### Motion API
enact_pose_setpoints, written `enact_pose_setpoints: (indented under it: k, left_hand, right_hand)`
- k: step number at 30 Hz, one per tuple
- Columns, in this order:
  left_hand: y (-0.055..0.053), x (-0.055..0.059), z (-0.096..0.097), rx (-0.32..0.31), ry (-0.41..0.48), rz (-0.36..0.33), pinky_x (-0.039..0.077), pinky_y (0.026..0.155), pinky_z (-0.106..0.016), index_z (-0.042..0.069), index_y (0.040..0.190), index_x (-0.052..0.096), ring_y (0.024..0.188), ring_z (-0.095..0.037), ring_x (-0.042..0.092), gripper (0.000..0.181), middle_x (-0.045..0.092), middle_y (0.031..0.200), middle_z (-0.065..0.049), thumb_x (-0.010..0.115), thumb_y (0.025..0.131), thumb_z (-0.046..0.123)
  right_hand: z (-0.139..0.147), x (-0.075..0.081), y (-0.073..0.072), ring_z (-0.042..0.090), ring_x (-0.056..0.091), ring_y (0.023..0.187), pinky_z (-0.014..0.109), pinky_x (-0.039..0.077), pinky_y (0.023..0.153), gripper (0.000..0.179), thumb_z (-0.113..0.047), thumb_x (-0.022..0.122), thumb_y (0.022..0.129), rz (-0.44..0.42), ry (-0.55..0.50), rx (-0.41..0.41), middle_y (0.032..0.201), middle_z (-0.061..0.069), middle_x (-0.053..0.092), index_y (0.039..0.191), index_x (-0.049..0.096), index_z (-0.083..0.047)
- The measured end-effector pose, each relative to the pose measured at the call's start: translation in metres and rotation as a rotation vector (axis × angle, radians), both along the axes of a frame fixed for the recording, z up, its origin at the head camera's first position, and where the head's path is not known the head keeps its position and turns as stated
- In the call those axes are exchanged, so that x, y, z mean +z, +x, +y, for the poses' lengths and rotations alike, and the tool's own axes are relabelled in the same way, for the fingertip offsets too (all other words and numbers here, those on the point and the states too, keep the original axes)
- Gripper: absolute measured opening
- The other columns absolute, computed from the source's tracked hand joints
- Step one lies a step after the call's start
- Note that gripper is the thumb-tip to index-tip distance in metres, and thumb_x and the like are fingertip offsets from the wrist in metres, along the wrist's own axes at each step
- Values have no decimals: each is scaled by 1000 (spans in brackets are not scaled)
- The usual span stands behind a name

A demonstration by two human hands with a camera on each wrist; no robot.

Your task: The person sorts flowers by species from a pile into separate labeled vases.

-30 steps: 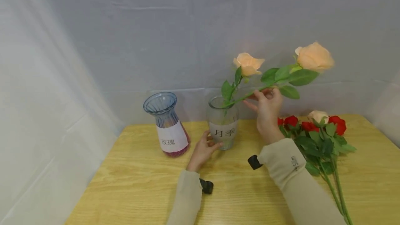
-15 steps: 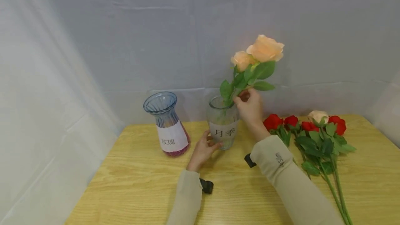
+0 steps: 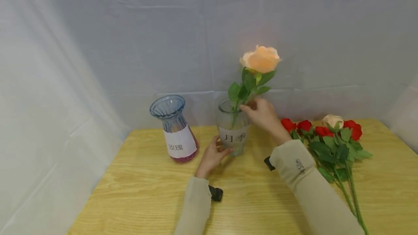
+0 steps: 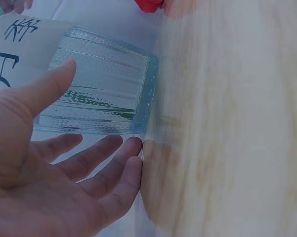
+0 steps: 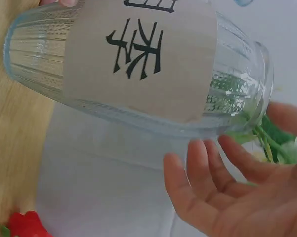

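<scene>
A clear glass vase [image 3: 233,120] with a white label stands upright on the table. My left hand [image 3: 211,158] holds its lower part, thumb across the front and fingers along the side. Two peach roses stand in it; the larger rose [image 3: 261,60] mostly hides the other bloom, and their stems pass down through the mouth. At the rim, my right hand [image 3: 262,113] is beside the stems. In the right wrist view its fingers [image 5: 180,180] are loosely bent, with a gap to the thumb, next to the glass and green leaves [image 5: 281,143].
To the left stands a blue flared glass vase [image 3: 179,142] with a white label and dark pink contents at its base. Several red roses [image 3: 352,130] and a pale rose [image 3: 332,120] lie on the right of the wooden table [image 3: 140,198]. A pale cloth hangs behind.
My right hand has brought the larger peach rose leftward and down into the clear vase, its stem turning more upright. Its fingers have loosened. The left hand has stayed at the vase.
</scene>
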State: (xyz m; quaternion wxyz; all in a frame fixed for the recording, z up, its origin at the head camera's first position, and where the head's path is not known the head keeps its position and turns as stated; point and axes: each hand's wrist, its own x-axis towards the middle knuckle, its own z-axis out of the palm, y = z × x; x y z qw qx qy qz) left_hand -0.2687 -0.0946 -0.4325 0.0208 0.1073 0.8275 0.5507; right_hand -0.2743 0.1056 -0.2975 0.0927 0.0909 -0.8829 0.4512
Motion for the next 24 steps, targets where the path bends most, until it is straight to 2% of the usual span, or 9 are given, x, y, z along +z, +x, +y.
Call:
enact_pose_setpoints:
  k: [4,7,10,15,19,24]
  left_hand:
    - [0,-1,1,-11,27,-9,54,92,-51,-6,152,34,120,-47,59,72,52,138,-33,73,95,13]
    - [0,-1,1,-16,39,-15,54,93,-51,-6,152,33,121,-47,58,73,51,139,-33,73,95,13]
    - [0,-1,0,-14,33,-13,54,93,-51,-6,152,33,121,-46,58,73,52,139,-32,73,95,14]
    - [0,0,0,-6,19,-16,54,91,-49,-5,153,33,120,-44,59,74,52,139,-31,74,95,16]
    - [2,1,-1,-4,7,-20,55,90,-48,-3,153,34,120,-43,59,73,52,140,-30,74,95,17]
    - [4,4,-1,4,-7,-30,55,89,-48,-2,154,34,120,-42,59,72,53,140,-28,73,96,18]
  right_hand:
    - [11,-3,5,43,60,112,53,50,95,50,-31,57,104,-109,-52,78,128,29,59,129,58,12]
    - [20,-5,9,43,61,111,51,52,94,51,-29,57,105,-157,-114,98,133,31,55,135,54,13]
    - [31,-8,14,41,65,103,45,56,84,49,-25,58,104,-155,-129,94,131,31,56,137,53,12]
    - [54,-15,21,35,66,95,32,55,71,44,-21,59,104,-110,-110,81,125,30,60,133,56,12]
    - [72,-18,24,39,64,102,30,55,74,45,-21,60,103,-111,-78,61,125,30,60,132,56,13]
    - [89,-19,29,34,62,104,28,58,75,46,-19,58,104,-147,-90,44,126,31,57,135,51,15]
